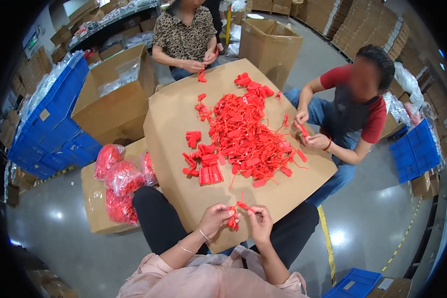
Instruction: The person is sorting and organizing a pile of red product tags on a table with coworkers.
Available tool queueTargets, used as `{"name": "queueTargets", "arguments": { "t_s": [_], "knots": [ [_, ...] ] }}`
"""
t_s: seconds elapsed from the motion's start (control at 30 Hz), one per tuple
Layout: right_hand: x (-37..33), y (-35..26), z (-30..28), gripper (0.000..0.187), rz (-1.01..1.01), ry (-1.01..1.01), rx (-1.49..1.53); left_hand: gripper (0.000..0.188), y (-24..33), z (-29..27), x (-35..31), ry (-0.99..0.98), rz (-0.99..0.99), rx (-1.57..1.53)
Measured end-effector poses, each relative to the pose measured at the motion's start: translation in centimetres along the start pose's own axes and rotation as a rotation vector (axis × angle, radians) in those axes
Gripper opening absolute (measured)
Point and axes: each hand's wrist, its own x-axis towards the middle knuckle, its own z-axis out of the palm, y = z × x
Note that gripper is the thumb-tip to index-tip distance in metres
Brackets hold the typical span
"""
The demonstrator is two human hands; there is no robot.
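Note:
Over the near edge of the cardboard-topped table [171,119], my left hand [215,219] pinches a small bunch of red plastic pieces [233,224] with thin straps. My right hand [261,224] is closed on a red strap piece [243,204], its fingertips close to the left hand's bunch. The exact kind of these pieces is too small to make out. Beyond my hands lies a large tangled pile of red strapped pieces [248,131]. To its left, several smooth red pieces sit side by side in a neat row [211,175], with a smaller group [193,138] behind.
Two people, one in a leopard-print shirt [184,35] across the table and one in a red-sleeved shirt [355,99] at right, handle red pieces. Bags of red pieces [125,179] rest on a carton at left. Open cartons [270,44] and blue crates [54,124] stand around.

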Motion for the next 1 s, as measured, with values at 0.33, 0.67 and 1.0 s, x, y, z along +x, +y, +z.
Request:
{"name": "queueTargets", "arguments": {
  "t_s": [0.33,0.67,1.0],
  "knots": [
    [-3.6,2.7,1.7,0.015,0.181,-0.126,0.25,0.007,-3.7,-0.1,1.2,0.296,0.324,0.014],
    [-1.6,1.8,1.5,0.019,0.291,-0.198,0.26,0.009,-2.9,-0.1,1.3,0.314,0.501,0.269],
    [1.0,0.0,0.0,0.016,0.376,-0.426,0.139,0.021,1.6,-2.3,0.1,-0.046,0.105,0.558]
  ]
}}
